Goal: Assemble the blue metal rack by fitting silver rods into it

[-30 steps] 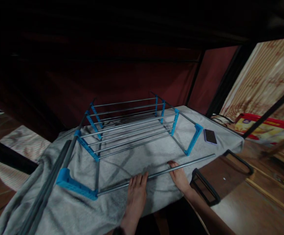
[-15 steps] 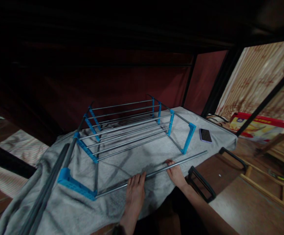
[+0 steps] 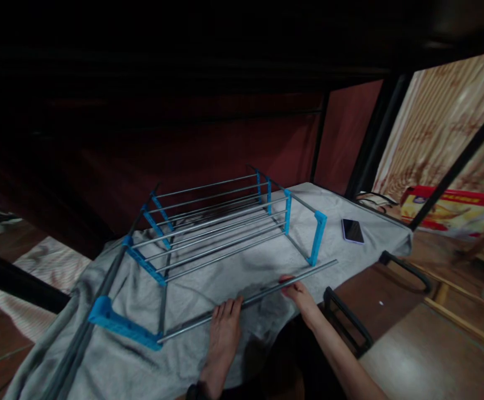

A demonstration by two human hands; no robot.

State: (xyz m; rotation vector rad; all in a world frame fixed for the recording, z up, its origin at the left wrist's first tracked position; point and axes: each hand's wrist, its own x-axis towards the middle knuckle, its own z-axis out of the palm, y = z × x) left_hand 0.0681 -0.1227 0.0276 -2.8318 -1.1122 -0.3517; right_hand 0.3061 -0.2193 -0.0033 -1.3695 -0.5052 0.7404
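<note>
A rack (image 3: pixel 216 233) of grey metal rods and blue plastic brackets lies on a grey cloth (image 3: pixel 242 278). A long grey rod (image 3: pixel 262 294) lies along the cloth's near edge, its left end in a blue bracket (image 3: pixel 120 325). My left hand (image 3: pixel 224 328) rests flat on the cloth with its fingertips against the rod, fingers stretched out. My right hand (image 3: pixel 298 294) touches the rod further right, fingers curled lightly at it. The rod's right end stops just short of the upright blue bracket (image 3: pixel 317 236).
A dark phone (image 3: pixel 352 230) lies on the cloth at the right. Black metal handles (image 3: pixel 345 322) stick out below the cloth's right edge. Several loose grey poles (image 3: pixel 79 344) run along the left side. A red and yellow box (image 3: pixel 454 211) stands at the far right.
The rod has slid to the left, so its right end now lies nearer the rack. Both hands stayed on it and the view shifted slightly.
</note>
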